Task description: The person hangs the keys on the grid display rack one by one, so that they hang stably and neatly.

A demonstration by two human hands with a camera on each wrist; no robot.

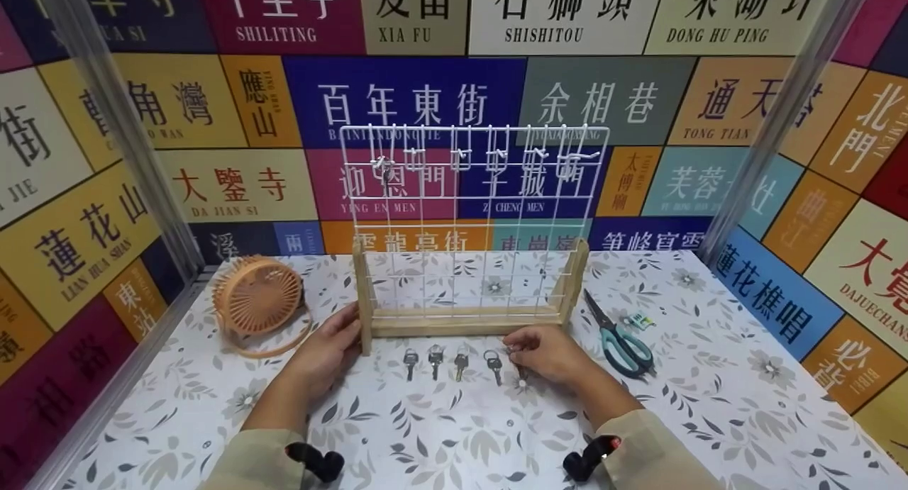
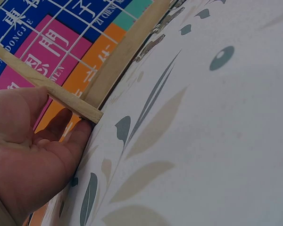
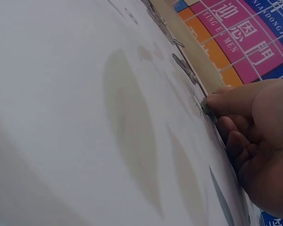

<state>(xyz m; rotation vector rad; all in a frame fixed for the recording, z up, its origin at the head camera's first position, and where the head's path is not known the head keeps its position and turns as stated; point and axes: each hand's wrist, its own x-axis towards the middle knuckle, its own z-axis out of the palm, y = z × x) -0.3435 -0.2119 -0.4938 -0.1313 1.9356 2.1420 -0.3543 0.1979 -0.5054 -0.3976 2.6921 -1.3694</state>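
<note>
A white wire grid rack (image 1: 454,224) stands upright in a wooden base (image 1: 440,328). My left hand (image 1: 328,352) holds the foot of its left wooden post (image 2: 70,100), thumb on one side and fingers on the other. Small white hooks (image 1: 461,158) line the upper grid, and a key (image 1: 385,169) hangs from the leftmost one. In front of the base, several keys with rings (image 1: 460,366) lie in a row on the table. At the right end of that row, my right hand (image 1: 550,352) pinches another key (image 3: 206,107) between thumb and fingers, low against the tabletop.
Right of the rack lie teal-handled scissors (image 1: 623,344) and a small green-and-white packet (image 1: 640,322). An orange fan (image 1: 259,298) stands at the left. A floral cloth (image 1: 454,433) covers the table, and panels printed with place names (image 1: 404,100) rise behind and at both sides.
</note>
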